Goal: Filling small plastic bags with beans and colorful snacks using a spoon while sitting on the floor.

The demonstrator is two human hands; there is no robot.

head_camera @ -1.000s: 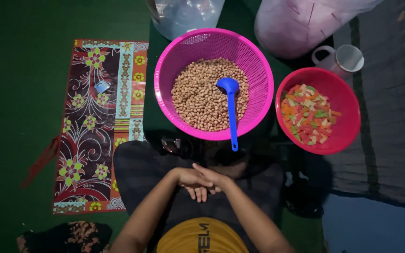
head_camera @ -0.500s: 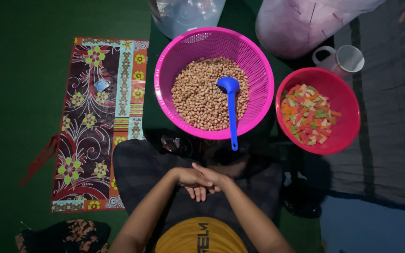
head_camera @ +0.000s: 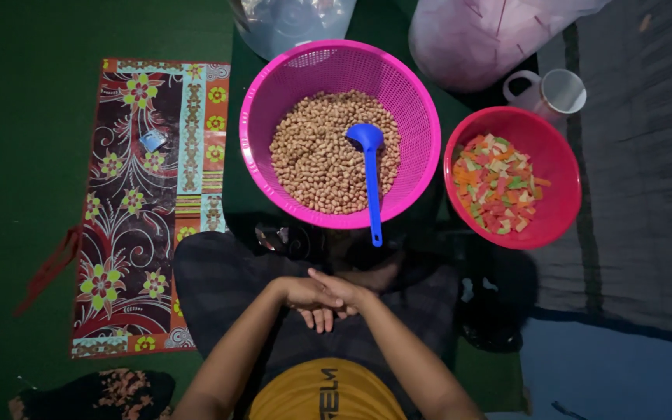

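Observation:
My left hand and my right hand rest one over the other on my lap, fingers loosely extended and holding nothing. Just beyond my knees stands a round pink basket filled with tan peanuts. A blue plastic scoop lies in the peanuts, its handle sticking out over the basket's near rim toward my hands. To the right sits a red bowl of small colourful crackers in orange, red, green and cream. Neither hand touches the basket, the scoop or the bowl.
A patterned floral mat lies on the green floor at the left, with a small blue wrapper on it. Two large plastic bags stand behind the basket. A pale mug is behind the red bowl. Grey cloth covers the right.

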